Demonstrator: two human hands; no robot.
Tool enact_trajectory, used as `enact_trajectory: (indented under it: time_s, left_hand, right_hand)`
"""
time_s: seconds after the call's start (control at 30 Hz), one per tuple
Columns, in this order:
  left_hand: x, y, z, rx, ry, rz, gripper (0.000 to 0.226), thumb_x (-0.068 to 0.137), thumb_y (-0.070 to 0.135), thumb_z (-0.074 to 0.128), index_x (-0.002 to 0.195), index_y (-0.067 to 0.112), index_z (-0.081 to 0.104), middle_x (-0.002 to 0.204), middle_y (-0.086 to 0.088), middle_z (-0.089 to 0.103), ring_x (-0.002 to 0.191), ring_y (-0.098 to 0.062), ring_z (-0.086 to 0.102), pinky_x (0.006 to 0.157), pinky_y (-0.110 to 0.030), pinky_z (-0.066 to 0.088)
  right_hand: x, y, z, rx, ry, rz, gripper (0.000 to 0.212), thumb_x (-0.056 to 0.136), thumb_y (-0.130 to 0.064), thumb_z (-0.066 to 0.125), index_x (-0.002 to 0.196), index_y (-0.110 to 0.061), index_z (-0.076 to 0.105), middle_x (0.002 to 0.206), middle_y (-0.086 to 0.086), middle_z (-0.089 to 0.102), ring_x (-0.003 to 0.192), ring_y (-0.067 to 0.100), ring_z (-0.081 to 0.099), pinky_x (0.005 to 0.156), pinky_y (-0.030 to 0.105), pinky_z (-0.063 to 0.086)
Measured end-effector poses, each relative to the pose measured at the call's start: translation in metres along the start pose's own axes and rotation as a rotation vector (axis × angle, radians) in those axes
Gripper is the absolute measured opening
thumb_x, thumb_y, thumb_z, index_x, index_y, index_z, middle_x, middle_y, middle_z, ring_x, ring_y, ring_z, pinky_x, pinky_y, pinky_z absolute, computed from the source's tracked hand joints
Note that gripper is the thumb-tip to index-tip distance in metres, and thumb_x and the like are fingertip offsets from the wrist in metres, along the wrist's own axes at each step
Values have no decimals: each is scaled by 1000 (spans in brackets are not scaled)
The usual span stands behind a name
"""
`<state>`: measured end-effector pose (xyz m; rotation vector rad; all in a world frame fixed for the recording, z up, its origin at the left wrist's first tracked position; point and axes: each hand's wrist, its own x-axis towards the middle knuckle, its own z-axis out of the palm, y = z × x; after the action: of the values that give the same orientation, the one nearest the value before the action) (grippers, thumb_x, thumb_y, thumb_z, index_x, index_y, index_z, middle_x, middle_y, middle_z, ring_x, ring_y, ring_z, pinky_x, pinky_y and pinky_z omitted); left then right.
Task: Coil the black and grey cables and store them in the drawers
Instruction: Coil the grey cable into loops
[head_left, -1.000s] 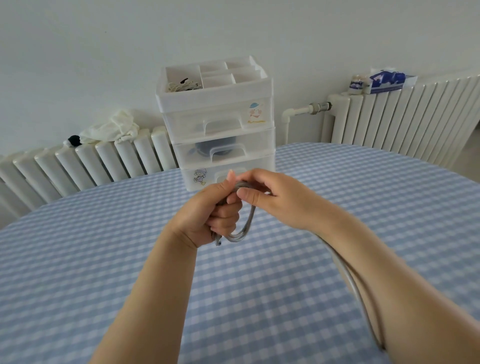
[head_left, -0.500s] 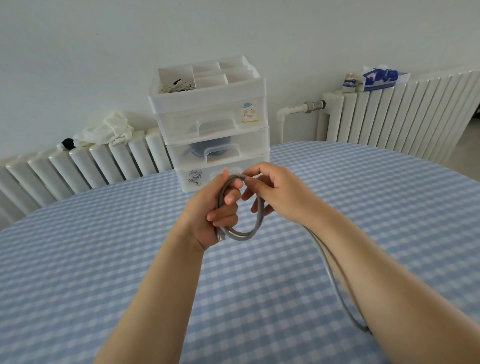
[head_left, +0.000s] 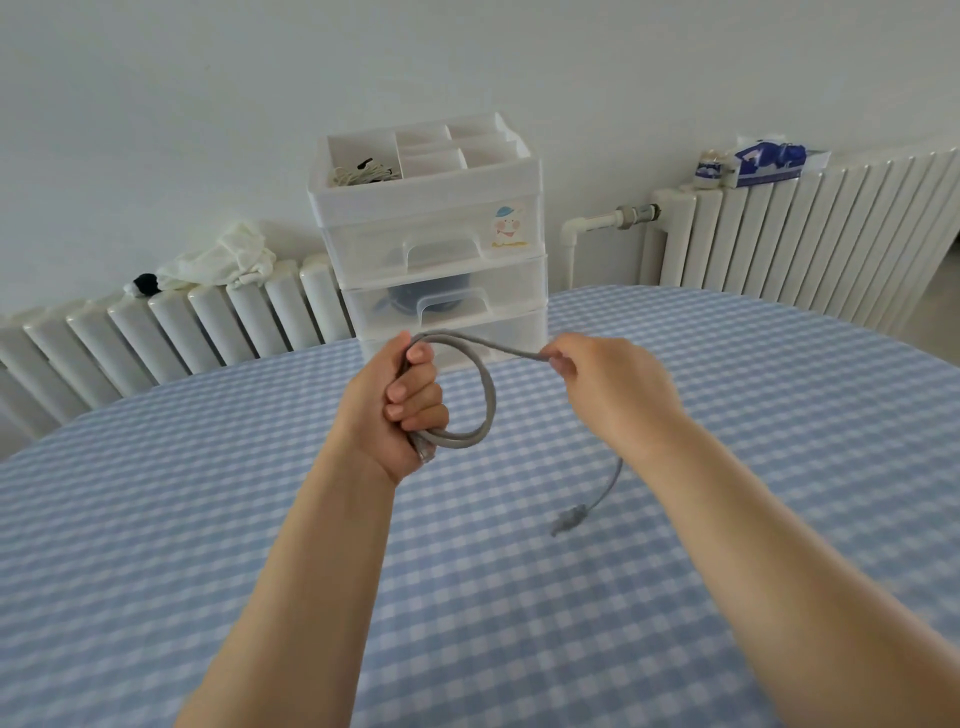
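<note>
My left hand (head_left: 400, 410) is closed around a coil of grey cable (head_left: 487, 400), with one plug end poking out below the fist. My right hand (head_left: 613, 387) pinches the same cable to the right, stretching a short length between the hands. The cable's free end with its plug (head_left: 569, 519) hangs below my right wrist above the table. Behind the hands stands a translucent white drawer unit (head_left: 431, 244) with three shut drawers; a dark coiled thing shows through the middle drawer (head_left: 441, 304). Its top tray holds a pale cord bundle (head_left: 361, 174).
The round table carries a blue-and-white checked cloth (head_left: 208, 519). White radiators run along the wall on the left (head_left: 171, 327) and on the right (head_left: 810, 234). A white cloth (head_left: 218, 257) lies on the left radiator, a blue packet (head_left: 769, 158) on the right one.
My right hand has moved right, away from the left hand, drawing out cable. The loose tail has shortened and its plug end now hangs in view. The loop in my left hand looks larger.
</note>
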<state>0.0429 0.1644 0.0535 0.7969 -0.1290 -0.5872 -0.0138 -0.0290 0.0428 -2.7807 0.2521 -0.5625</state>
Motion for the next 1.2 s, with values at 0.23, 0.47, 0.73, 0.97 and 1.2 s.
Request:
enact_trajectory:
  time_s: [0.23,0.47,0.73,0.97,1.2]
  left_hand:
    - [3,0,1,-42,46,255,44,103,35,28,66,18,41,78,3,71,27,-4,26,33,-14,24]
    - [0,-4,8,86,92,391,45,104,40,23,69,16,38,123,-2,66,39,-6,32,43,-17,34]
    - [-6,-19,19,676,283,661,37,105,36,21,103,19,53,118,16,66,55,-14,59,52,-25,44]
    - [-4,-14,17,664,331,620,30,105,36,21,111,30,50,115,22,59,74,-24,72,69,-33,57]
    - [3,-15,4,940,382,581,40,104,38,22,124,12,46,89,5,72,57,-13,69,61,-22,52]
  right_hand:
    - [-13,-31,20,247,-424,-71,29,103,-29,33,127,-25,50,84,0,60,68,16,57,62,35,49]
    - [-20,-42,13,570,-642,-70,28,98,-14,46,124,-7,52,96,6,69,59,17,61,53,26,54]
    - [-27,-57,11,954,-644,73,22,100,-24,48,118,-15,40,90,7,74,47,17,62,42,25,49]
    - [-19,-38,-4,1065,-915,-44,38,98,3,41,133,-10,51,127,2,62,90,25,72,72,29,59]
    - [-15,-30,-22,887,-626,-210,19,95,-22,56,108,-12,67,91,3,76,70,19,72,67,25,56]
